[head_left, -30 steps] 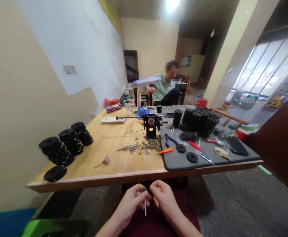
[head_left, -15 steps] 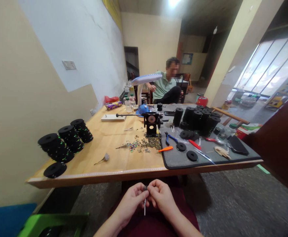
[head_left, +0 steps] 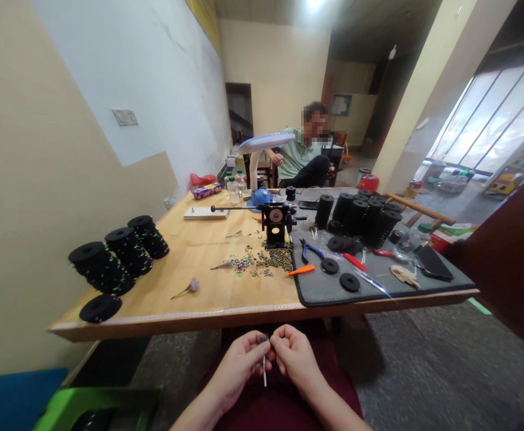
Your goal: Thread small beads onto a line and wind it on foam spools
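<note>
Both my hands are in my lap, below the front edge of the wooden table [head_left: 208, 299]. My left hand [head_left: 237, 365] and my right hand [head_left: 294, 358] are closed in pinches that meet on a small dark piece with a thin white stem [head_left: 264, 370] hanging down between them. On the table lie a scatter of small coloured beads and metal bits [head_left: 262, 263], a black hand-crank winder [head_left: 275, 224] and a feathered piece [head_left: 189, 288].
Black spools with green specks [head_left: 118, 257] stand at the table's left; more black spools [head_left: 360, 218] and pliers [head_left: 309, 251] sit on a grey mat [head_left: 378, 287]. A desk lamp [head_left: 262, 161] stands behind. A person sits beyond the table. A green stool [head_left: 91, 407] is lower left.
My hands stay pinched together on the small piece, with only slight finger movement. The view has shifted a little upward.
</note>
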The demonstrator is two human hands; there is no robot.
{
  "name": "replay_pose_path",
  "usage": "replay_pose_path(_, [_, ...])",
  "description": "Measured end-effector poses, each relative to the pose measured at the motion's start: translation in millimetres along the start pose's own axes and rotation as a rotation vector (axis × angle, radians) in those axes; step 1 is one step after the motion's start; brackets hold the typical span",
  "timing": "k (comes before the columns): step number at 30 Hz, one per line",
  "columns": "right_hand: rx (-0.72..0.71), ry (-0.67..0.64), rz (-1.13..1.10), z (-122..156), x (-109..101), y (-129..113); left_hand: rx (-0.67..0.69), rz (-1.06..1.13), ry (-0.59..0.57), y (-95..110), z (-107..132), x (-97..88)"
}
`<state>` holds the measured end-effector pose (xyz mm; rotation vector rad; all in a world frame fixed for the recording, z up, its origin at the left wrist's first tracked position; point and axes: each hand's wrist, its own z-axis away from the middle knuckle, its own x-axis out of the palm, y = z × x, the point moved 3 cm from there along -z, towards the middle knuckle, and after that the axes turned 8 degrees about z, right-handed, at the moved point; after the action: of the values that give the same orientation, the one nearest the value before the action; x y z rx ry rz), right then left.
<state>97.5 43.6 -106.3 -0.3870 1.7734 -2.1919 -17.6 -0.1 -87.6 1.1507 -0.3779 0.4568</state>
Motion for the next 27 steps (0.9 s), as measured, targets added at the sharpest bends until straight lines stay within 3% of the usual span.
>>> replay_pose_path(8, [-0.001,-0.002,0.022,4,-1,-2,0.094,-0.016,0.085,-5,-7,-12.9])
replay_pose_path(16, [0.044,-0.061,0.078,7,3,3,0.152,-0.038,0.125,1,-6,-10.9])
replay_pose_path(27, [0.075,-0.073,0.091,6,3,5,0.182,-0.088,0.110,0,-7,-13.7])
